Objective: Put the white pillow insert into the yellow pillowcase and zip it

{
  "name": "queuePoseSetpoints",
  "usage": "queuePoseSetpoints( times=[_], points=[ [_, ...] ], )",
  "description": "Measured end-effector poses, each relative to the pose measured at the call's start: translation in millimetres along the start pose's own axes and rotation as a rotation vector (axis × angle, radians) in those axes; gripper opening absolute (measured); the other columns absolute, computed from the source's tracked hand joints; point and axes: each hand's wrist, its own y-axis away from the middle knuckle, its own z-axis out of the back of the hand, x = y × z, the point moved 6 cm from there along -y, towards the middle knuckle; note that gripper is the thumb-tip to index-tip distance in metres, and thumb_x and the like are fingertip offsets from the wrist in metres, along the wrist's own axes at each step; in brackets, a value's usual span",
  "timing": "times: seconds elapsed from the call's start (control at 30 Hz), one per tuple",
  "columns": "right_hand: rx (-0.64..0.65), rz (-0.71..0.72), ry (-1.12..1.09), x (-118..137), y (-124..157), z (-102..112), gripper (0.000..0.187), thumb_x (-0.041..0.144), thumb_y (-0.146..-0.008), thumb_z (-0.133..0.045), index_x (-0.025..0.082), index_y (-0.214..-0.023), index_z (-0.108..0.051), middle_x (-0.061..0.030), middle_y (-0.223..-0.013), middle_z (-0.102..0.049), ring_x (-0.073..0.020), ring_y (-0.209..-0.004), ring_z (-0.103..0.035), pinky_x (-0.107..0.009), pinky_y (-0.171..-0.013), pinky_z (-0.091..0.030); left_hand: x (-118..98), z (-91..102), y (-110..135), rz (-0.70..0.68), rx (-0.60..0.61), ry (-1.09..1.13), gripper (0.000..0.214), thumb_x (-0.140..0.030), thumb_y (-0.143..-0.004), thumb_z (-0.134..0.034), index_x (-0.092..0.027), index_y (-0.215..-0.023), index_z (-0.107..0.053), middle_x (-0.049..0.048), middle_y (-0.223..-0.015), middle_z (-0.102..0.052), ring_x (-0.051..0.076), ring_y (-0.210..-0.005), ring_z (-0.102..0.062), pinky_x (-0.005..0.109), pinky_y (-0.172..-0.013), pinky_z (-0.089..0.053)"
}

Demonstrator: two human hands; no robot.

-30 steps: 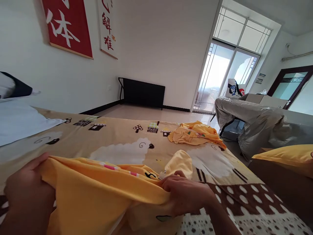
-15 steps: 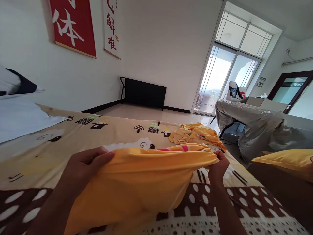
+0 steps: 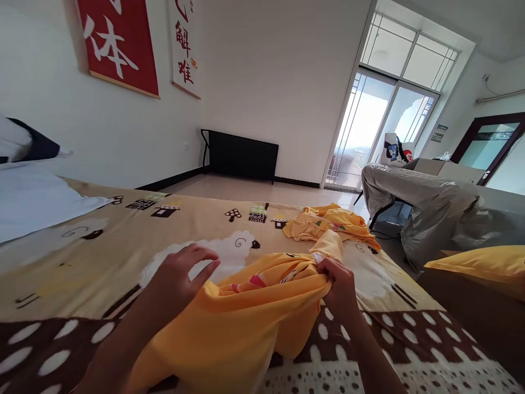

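My right hand [image 3: 337,282] grips a bunched edge of a yellow garment [image 3: 229,334] with a pink and white print. The cloth hangs down from that grip in loose folds, and its exact kind is unclear. My left hand [image 3: 186,273] is just above the garment's left end, thumb and fingers apart, holding nothing. A tube-like part of the cloth sticks up beyond my right hand. Another crumpled yellow garment [image 3: 348,221] lies farther off on the bed. Beneath everything is a beige and brown blanket [image 3: 205,213] printed with sheep and houses.
White bedding [image 3: 36,197] lies at the left. A yellow cloth item [image 3: 484,268] rests at the right edge. Past the bed stand a plastic-covered table [image 3: 430,191] and, by the wall, a black panel on legs [image 3: 241,156]. Sliding glass doors [image 3: 369,126] are behind.
My left hand has let go of the garment and opened. My right hand has moved left with its edge, so the stretched cloth now sags in folds.
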Motion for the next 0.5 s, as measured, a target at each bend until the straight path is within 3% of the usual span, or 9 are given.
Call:
queuePoseSetpoints(
  times=[0.07,0.13,0.23,0.37,0.5],
  points=[
    [0.016,0.143,0.125,15,3,-4,0.013,0.014,-0.068,-0.050,0.019,-0.060,-0.041,0.0043,-0.056,-0.045,-0.0094,-0.055,-0.036,-0.022,-0.055,-0.029,-41,-10.9,7,-0.138,0.070,0.097,0.026,-0.041,-0.088,-0.044,-0.022,-0.087,-0.062,0.0018,-0.094,-0.065,0.017,-0.090,-0.058,0.023,-0.081,-0.043],
    [0.019,0.214,0.195,21,6,-6,0.016,0.017,-0.073,-0.049,0.019,-0.060,-0.040,0.0043,-0.054,-0.046,-0.0090,-0.052,-0.036,-0.023,-0.055,-0.029,-75,-29.4,15,-0.246,0.237,0.154,0.026,-0.035,-0.092,-0.038,-0.024,-0.091,-0.062,0.0010,-0.099,-0.065,0.015,-0.091,-0.059,0.023,-0.082,-0.043],
    [-0.021,0.242,0.263,20,7,-6,0.019,0.020,-0.078,-0.046,0.019,-0.060,-0.041,0.0040,-0.053,-0.046,-0.0091,-0.050,-0.039,-0.023,-0.055,-0.028,-96,-47.5,22,-0.248,0.377,0.211,0.029,-0.031,-0.095,-0.033,-0.023,-0.094,-0.061,0.0007,-0.098,-0.066,0.014,-0.086,-0.061,0.023,-0.078,-0.045],
    [-0.167,0.247,0.398,14,9,-1,0.023,0.018,-0.076,-0.046,0.021,-0.057,-0.033,0.0049,-0.049,-0.041,-0.0097,-0.047,-0.035,-0.024,-0.052,-0.025,-101,-41.7,26,-0.283,0.362,0.222,0.030,-0.032,-0.093,-0.038,-0.020,-0.074,-0.057,-0.0002,-0.071,-0.062,0.014,-0.070,-0.056,0.022,-0.065,-0.044],
    [-0.238,0.273,0.465,12,10,1,0.022,0.013,-0.076,-0.041,0.022,-0.059,-0.030,0.0044,-0.050,-0.039,-0.0107,-0.047,-0.033,-0.026,-0.053,-0.025,-119,-14.3,39,-0.471,0.185,0.176,0.021,-0.021,-0.090,-0.043,-0.019,-0.071,-0.051,-0.0010,-0.067,-0.059,0.012,-0.066,-0.052,0.025,-0.069,-0.043]
  ],
)
